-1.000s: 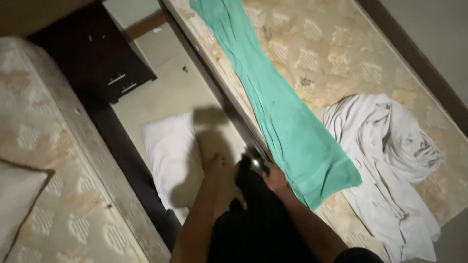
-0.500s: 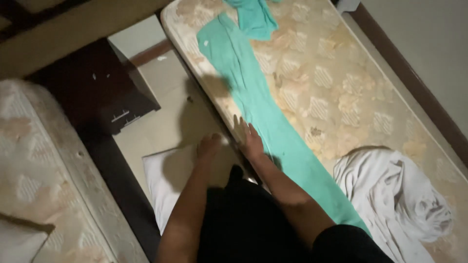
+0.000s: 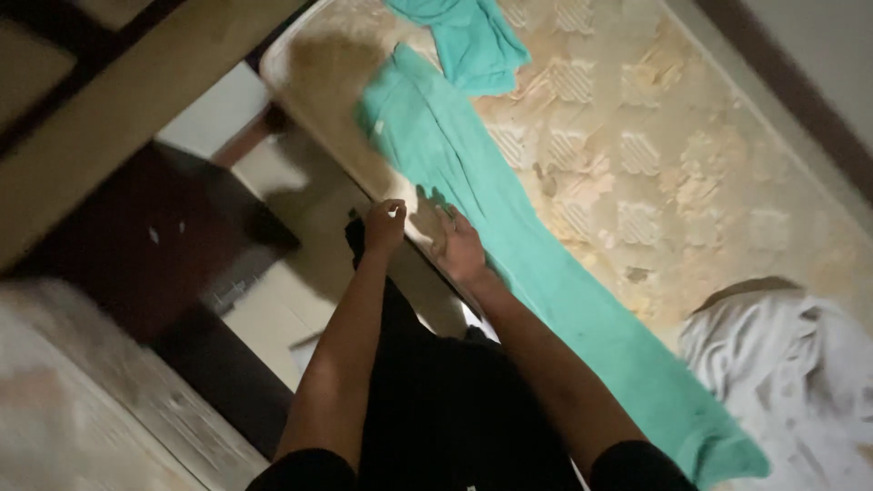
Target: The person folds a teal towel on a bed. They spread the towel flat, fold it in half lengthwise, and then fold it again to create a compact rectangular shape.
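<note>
A long green cloth [image 3: 546,273] is lying stretched along the near side of a bare, patterned mattress [image 3: 673,173], running from close to the mattress corner at the top down toward the lower right, where its end is spreading a little wider. The right hand [image 3: 462,247] is resting at the cloth's near edge by the mattress side, its fingers loosely spread and bent downward; whether they are actually pinching the fabric cannot be told in this dim light. The left hand [image 3: 386,225] is hovering just beside it, over the mattress edge, with its fingers curled together into a loose fist; whether anything is lying inside that fist cannot be told. Both bare forearms are reaching forward from short black sleeves over the person's dark clothing [image 3: 446,400]. A second, smaller green cloth [image 3: 468,36] is lying bunched at the top, just beyond the long one. A crumpled white sheet [image 3: 791,382] is lying heaped on the mattress at the lower right, near the wide end of the long cloth. To the left, a dark wooden cabinet [image 3: 155,236] is standing on the pale floor [image 3: 300,264], and another mattress [image 3: 82,400] is showing blurred in the lower left corner.
</note>
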